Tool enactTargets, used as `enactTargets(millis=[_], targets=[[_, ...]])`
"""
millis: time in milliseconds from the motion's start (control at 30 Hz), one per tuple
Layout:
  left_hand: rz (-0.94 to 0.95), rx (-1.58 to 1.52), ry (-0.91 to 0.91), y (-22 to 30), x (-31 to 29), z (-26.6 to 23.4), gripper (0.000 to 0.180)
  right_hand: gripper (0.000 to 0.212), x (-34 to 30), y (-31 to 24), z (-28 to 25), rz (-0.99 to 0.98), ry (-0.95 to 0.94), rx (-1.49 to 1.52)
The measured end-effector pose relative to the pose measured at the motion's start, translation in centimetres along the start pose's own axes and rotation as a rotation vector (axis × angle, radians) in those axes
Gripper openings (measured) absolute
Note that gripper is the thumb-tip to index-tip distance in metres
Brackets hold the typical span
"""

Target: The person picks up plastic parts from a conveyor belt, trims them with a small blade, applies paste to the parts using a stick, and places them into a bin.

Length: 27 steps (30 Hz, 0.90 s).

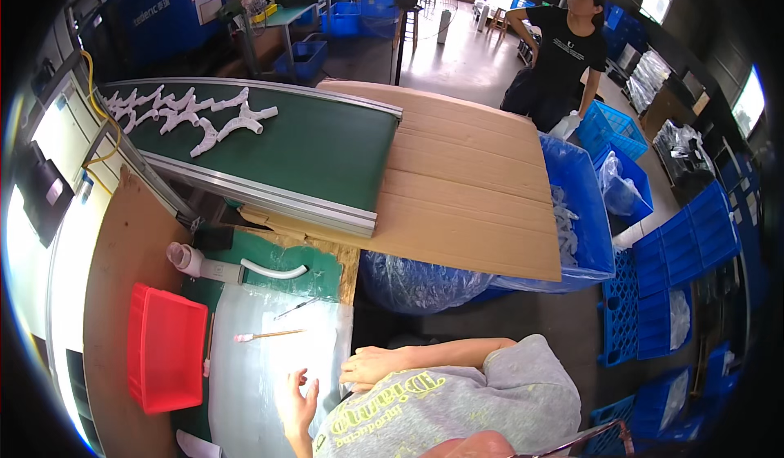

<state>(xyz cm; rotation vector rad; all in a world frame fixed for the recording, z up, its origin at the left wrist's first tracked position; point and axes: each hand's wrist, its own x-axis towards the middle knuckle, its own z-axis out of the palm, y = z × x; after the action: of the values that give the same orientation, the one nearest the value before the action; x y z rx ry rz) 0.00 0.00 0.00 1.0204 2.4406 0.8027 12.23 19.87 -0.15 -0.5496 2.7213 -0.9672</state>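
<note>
One stick (278, 334) crosswise, pale tip leftward | left hand (301, 406): parted | right hand (367, 367): can't tell

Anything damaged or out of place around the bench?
Yes: the green bench covering looks torn. Its edge toward the conveyor belt is ragged, baring a yellowish-brown surface beneath.

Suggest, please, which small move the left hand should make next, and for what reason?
Probably the left hand should reach forward, slightly to the left, toward the thin brown stick. The hand appears open and empty, while the stick lies uncovered on the pale sheet ahead of it, with no object visible between them.
</note>
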Motion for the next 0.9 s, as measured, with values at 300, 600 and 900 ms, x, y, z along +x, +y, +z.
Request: enactTargets(millis=[300, 600, 900], targets=[[-0.055, -0.001, 0.035, -1.7, -2.6, 0.1, 0.032, 0.026, 1.1, -0.7, 1.1, -0.081, 0.056, 0.053], [-0.071, 0.003, 0.028, -2.4, -3.2, 0.1, 0.032, 0.024, 1.1, -1.2, 2.3, -0.044, 0.005, -0.024], [-0.050, 0.011, 0.007, -2.5, -3.3, 0.2, 0.031, 0.024, 0.8, -1.8, 2.8, -0.029, 0.016, -0.016]])
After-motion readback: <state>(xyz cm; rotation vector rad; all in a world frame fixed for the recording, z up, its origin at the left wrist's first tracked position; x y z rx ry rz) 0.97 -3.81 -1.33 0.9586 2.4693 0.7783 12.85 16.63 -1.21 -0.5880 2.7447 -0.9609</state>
